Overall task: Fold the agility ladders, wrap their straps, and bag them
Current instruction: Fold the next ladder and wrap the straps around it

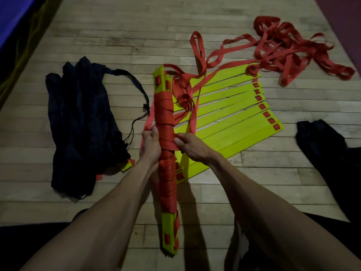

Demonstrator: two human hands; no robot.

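A stacked bundle of yellow ladder rungs (168,227) stands lengthwise in front of me, most of its length wound in red strap (165,112). My left hand (150,143) grips the bundle from its left side, thumb on top. My right hand (190,144) pinches the strap end against the bundle's right side. A second ladder (234,114) lies fanned out on the floor behind, its loose red straps (289,47) piled at the far right. A dark drawstring bag (82,122) lies at the left, a yellow rung end (126,165) poking from its mouth.
Everything lies on a wooden plank floor (136,36). Another dark cloth (332,153) lies at the right edge. A blue mat (13,14) borders the far left corner. My dark-clothed legs fill the bottom corners.
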